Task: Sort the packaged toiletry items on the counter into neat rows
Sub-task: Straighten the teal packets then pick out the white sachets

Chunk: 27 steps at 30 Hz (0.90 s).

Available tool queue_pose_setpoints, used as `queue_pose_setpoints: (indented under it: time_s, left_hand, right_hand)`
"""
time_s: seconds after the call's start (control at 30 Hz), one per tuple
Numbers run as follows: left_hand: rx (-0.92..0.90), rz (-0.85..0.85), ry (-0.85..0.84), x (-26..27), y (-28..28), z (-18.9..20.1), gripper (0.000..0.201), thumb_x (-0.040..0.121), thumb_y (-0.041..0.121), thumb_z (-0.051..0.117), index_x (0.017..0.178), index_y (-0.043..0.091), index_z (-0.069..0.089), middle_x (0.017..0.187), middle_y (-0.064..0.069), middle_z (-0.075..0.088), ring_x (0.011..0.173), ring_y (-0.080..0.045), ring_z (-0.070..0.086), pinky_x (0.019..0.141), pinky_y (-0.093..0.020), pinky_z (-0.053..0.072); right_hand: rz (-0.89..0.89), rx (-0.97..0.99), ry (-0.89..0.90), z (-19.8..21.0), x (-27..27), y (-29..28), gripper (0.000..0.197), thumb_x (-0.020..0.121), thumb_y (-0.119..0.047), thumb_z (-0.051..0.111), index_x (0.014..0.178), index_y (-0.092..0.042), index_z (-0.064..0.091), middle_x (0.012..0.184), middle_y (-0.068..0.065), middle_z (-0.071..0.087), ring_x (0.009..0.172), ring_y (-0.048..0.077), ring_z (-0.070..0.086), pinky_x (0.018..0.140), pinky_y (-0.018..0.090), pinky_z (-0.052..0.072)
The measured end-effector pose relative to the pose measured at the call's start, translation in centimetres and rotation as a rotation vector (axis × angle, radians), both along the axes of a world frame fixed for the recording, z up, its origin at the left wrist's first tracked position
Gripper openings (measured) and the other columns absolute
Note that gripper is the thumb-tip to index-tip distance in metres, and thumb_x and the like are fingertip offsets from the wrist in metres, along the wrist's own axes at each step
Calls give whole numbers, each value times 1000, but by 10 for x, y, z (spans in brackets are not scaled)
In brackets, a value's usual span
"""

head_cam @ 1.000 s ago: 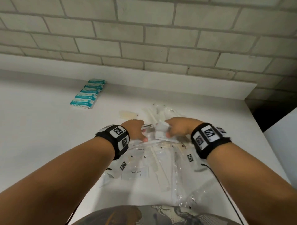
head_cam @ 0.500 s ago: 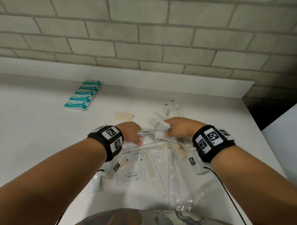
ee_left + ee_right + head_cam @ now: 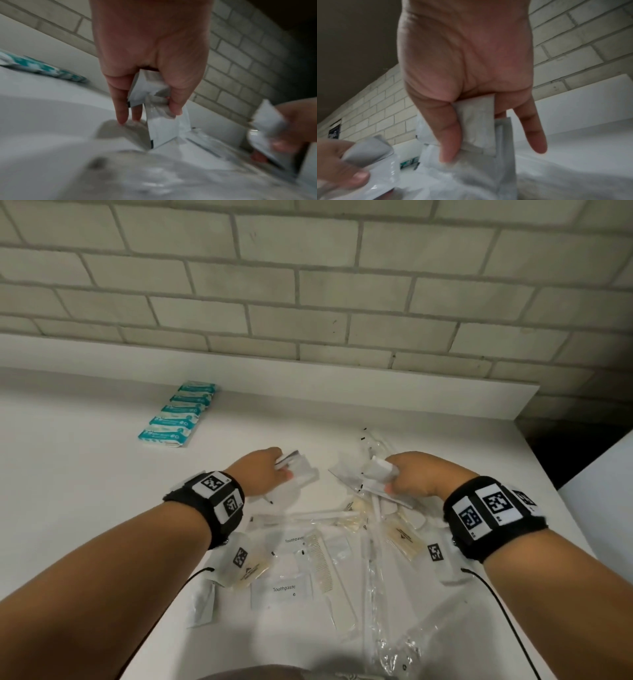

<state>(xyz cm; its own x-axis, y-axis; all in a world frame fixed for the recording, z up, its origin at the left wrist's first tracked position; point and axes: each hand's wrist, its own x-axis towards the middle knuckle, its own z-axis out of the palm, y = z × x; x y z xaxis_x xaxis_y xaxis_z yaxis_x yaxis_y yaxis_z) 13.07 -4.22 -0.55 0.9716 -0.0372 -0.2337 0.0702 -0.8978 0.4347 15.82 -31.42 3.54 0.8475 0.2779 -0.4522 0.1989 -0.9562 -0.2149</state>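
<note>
Both hands are working above the unsorted pile [image 3: 342, 546] of clear and white packets lying on the white counter [image 3: 85, 474], and each is carrying a small bundle of white sachets. The left hand [image 3: 262, 470] is pinching its white sachets [image 3: 154, 97] between thumb and curled fingers, with the lowest one hanging down toward the counter while the remaining fingertips are reaching to the surface. The right hand [image 3: 419, 475] is clamping a second stack of sachets [image 3: 477, 124] between thumb and index finger, with the outer fingers extended and loose. The two hands are standing apart over the far edge of the pile, so the step in hand is judged to be gathering like sachets before laying them out. The teal packets [image 3: 178, 416] are already lying in an overlapping row at the far left of the counter, well apart from the pile, and are giving the alignment to copy. To do this step well, the sachets should be squared by their edges before release, since thin film pouches are likely to slide and fan out. Each sachet should be set down flat, one at a time, parallel to the teal row. The toothpaste sachets [image 3: 284, 590], the comb [image 3: 320, 563] and the long clear sleeves are remaining near the body, unsorted.
</note>
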Motion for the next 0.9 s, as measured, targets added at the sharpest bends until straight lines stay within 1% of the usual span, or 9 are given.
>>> queue_pose_setpoints:
  time_s: [0.1,0.2,0.27,0.33,0.5,0.63,0.73,0.83,0.9]
  left_hand:
    - [-192,36,-46,-8,-23,5,19,90,35,54,89,17,50,77,2,53,71,-18,51,59,-26,38]
    - [-666,153,-74,-18,-40,15,14,89,25,62,88,19,49,79,3,53,73,-15,51,67,-26,41]
    - [-1066,148,-12,-26,-47,24,17,90,14,63,104,13,55,94,-5,64,87,-22,64,77,-33,52]
    - [-1313,101,56,-31,-47,30,35,91,11,62,125,11,55,117,-14,67,107,-32,66,90,-45,53]
    - [-1441,138,241,-50,-39,33,50,94,26,60,140,22,42,130,-12,61,115,-34,62,94,-54,51]
    - [-1460,128,310,-67,-32,32,46,95,19,58,138,25,44,132,-12,60,115,-32,62,86,-45,57]
    - [-1520,177,271,-72,-17,35,39,95,10,56,133,20,50,120,-11,67,105,-29,68,87,-45,57]
    - [-1576,217,243,-76,5,40,34,95,6,53,128,13,56,111,-12,71,98,-27,70,85,-41,58]
    - [-1574,215,235,-79,20,43,31,94,8,55,125,10,59,107,-12,72,92,-24,72,80,-36,60]
  right_hand:
    - [-87,221,-100,6,-5,7,42,85,-22,66,126,-20,55,97,-7,60,80,11,57,59,22,40]
    - [-201,694,-78,10,-15,23,42,83,-29,72,121,-24,54,105,-6,65,90,14,64,71,30,53]
    - [-257,943,5,9,-26,38,33,87,-34,68,118,-27,57,106,-1,69,92,19,68,74,38,58]
    - [-288,1019,42,9,-37,53,25,94,-39,57,117,-30,56,103,-2,70,85,17,68,63,32,55]
    - [-352,1074,42,2,-52,82,42,94,-48,51,130,-26,50,110,-4,68,90,15,67,56,21,47]
    - [-477,1103,60,2,-59,103,47,94,-57,42,128,-25,43,113,-4,64,98,17,64,77,34,50]
    - [-486,1136,75,5,-63,115,39,98,-50,41,126,-23,47,110,-8,63,97,11,61,84,32,48]
    - [-392,1157,-47,9,-68,125,30,93,-31,61,120,-18,57,99,-5,67,81,6,62,60,12,47]
    - [-392,1141,-94,9,-68,131,30,84,-27,73,104,-10,58,85,1,64,67,9,58,52,13,45]
